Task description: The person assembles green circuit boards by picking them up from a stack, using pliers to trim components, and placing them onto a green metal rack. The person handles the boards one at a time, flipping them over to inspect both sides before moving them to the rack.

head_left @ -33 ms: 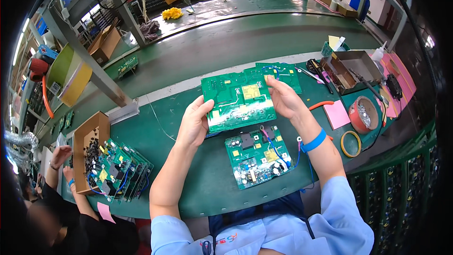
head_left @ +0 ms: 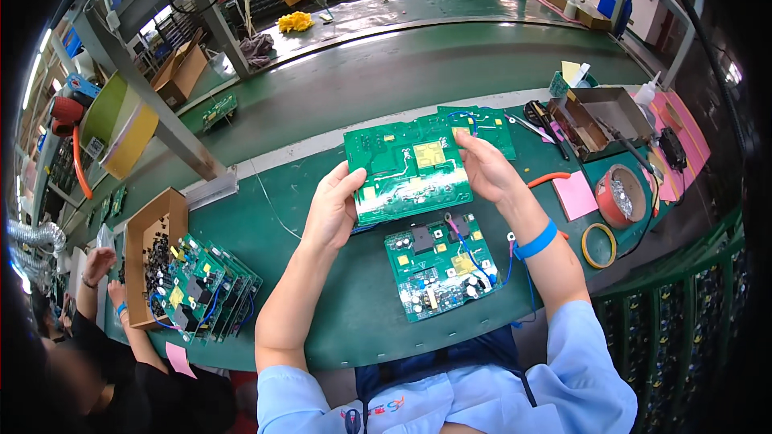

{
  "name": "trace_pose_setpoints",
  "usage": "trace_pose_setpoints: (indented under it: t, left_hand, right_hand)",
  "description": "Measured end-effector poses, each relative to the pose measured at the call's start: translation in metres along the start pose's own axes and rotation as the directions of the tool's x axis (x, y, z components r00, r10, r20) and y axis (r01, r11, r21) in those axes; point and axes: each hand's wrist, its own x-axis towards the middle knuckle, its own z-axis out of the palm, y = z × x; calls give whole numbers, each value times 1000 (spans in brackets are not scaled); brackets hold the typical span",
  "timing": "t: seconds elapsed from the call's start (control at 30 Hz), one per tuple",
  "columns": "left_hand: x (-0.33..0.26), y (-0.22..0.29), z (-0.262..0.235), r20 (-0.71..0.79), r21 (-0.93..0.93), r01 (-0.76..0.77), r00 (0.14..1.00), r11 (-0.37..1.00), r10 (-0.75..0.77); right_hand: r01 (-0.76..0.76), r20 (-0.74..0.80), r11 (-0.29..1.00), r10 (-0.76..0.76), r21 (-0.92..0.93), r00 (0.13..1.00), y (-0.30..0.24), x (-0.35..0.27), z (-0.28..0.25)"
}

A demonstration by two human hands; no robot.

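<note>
I hold a green circuit board (head_left: 406,169) with both hands, its solder side up, tilted a little above the green table (head_left: 322,321). My left hand (head_left: 334,209) grips its left edge and my right hand (head_left: 482,165) grips its right edge. A blue strap (head_left: 535,239) circles my right wrist. Under the held board lies a second green board (head_left: 438,265), component side up, with blue wires. A third green board (head_left: 482,120) lies just beyond my right hand, partly hidden.
A row of upright boards (head_left: 205,285) stands at the left beside a cardboard box (head_left: 149,233) of black parts. Another person's hands (head_left: 96,265) work at the far left. To the right are a metal tray (head_left: 599,116), a red tub (head_left: 621,197), a pink pad (head_left: 575,193) and a tape roll (head_left: 599,245).
</note>
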Motion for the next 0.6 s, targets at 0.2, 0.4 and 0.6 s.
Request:
trace_pose_setpoints:
  t: [0.2, 0.4, 0.6]
  left_hand:
    - [-3, 1, 3, 6, 34, -62, 998, 997, 62]
    - [-3, -1, -2, -18, 45, -77, 997, 996, 78]
    - [-1, -3, -2, -14, 50, -42, 999, 998, 43]
  right_hand:
    - [-14, 65, 1000, 16, -28, 998, -4, -3, 1]
    - [7, 73, 997, -1, -79, 997, -6, -7, 13]
    - [21, 6, 983, -20, -185, 1000, 0, -4, 2]
